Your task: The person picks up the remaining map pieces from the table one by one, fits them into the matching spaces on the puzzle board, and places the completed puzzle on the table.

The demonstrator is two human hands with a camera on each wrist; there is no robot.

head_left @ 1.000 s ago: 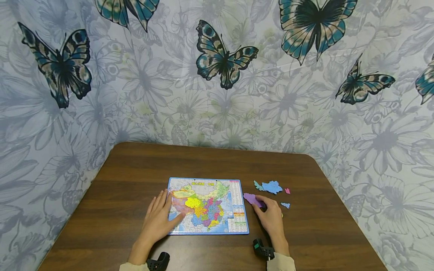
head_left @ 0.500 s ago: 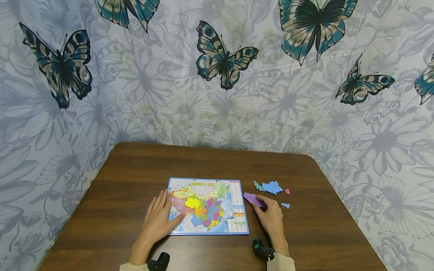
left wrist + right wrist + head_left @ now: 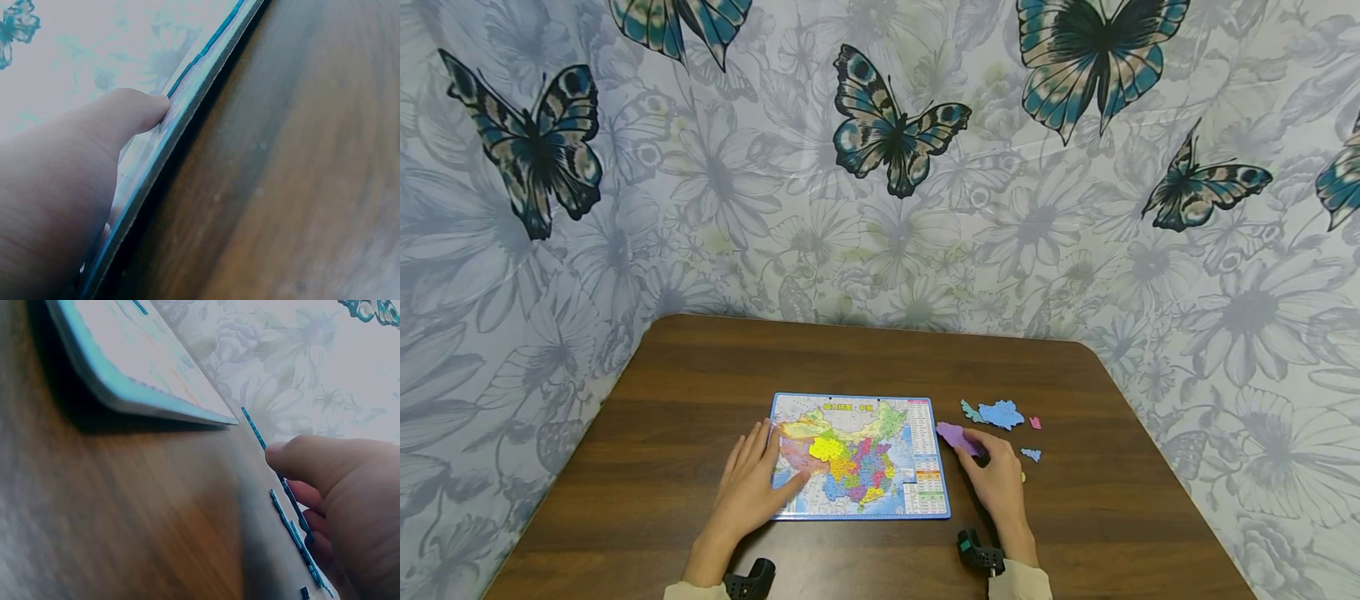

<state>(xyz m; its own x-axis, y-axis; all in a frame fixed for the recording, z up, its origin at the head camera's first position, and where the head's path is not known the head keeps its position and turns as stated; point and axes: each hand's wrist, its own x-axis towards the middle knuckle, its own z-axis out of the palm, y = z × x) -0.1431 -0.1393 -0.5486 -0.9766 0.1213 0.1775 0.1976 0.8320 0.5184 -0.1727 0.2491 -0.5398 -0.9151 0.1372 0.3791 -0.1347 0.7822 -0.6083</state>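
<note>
Pale sleeves (image 3: 1020, 581) and black wrist cameras (image 3: 750, 581) are nearest. The left hand (image 3: 747, 483) rests on the left side of the board (image 3: 914, 433), fingers straight, thumb spread apart. The board bears a map in yellow, orange, magenta, blue and green; which patches are loose pieces I cannot tell. Just right of it, the right hand (image 3: 998, 482) pinches the purple piece (image 3: 953, 435), thin and wavy-edged, its right end covered by fingers. Beside that hand a yellow piece (image 3: 1023, 477) peeks out; farther lie a small blue piece (image 3: 1031, 455), a pink piece (image 3: 1036, 423), a large blue piece (image 3: 1002, 414) and a teal piece (image 3: 972, 411). Behind the table (image 3: 850, 354), butterflies (image 3: 898, 143) pattern the wall (image 3: 737, 267).
</note>
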